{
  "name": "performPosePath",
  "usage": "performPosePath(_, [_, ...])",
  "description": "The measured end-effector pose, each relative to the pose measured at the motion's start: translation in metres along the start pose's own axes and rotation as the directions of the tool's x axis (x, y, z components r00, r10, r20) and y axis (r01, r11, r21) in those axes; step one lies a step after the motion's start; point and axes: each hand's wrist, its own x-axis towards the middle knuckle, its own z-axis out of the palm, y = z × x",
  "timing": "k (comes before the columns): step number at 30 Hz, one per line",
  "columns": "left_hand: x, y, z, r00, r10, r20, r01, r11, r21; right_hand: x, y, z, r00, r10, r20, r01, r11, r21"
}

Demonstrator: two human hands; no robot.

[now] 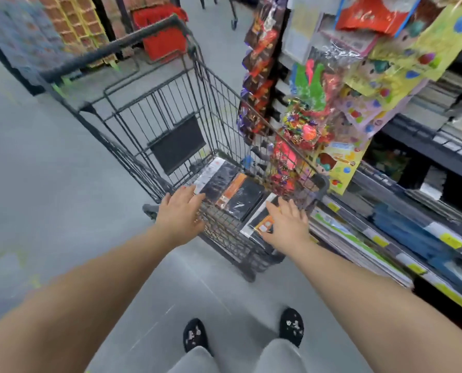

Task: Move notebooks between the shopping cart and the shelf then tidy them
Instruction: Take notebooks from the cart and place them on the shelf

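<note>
A dark wire shopping cart (213, 84) stands in the aisle in front of me. Several black, plastic-wrapped notebooks with orange bands (240, 197) lie flat on its bottom. My left hand (180, 214) hovers over the cart's near left corner, fingers spread and holding nothing. My right hand (287, 224) reaches over the near right edge, fingers apart, just above a black and orange notebook (259, 222) that leans against the cart's front wall. The shelf (386, 238) runs along the right, with stacked notebooks on its low tiers.
Colourful packets (305, 125) hang from the shelf end beside the cart's right side. Red baskets (165, 30) stand beyond the cart handle. Stacked goods (22, 39) fill the far left. The grey floor (49, 170) spreads to the left. My feet in dark shoes are at the bottom.
</note>
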Motion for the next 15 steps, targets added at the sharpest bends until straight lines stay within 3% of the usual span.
performPosePath(8, [-0.011,-0.076,-0.024,0.998,0.040,-0.056,-0.044,0.998,-0.055,0.007,-0.095,0.009,0.997,-0.067,-0.033,0.065,0.996,-0.054])
performPosePath(15, [0.059,-0.077,-0.032,0.993,0.103,-0.049,-0.107,0.990,-0.093,0.066,-0.099,0.002,0.998,-0.064,-0.005,0.063,0.993,-0.100])
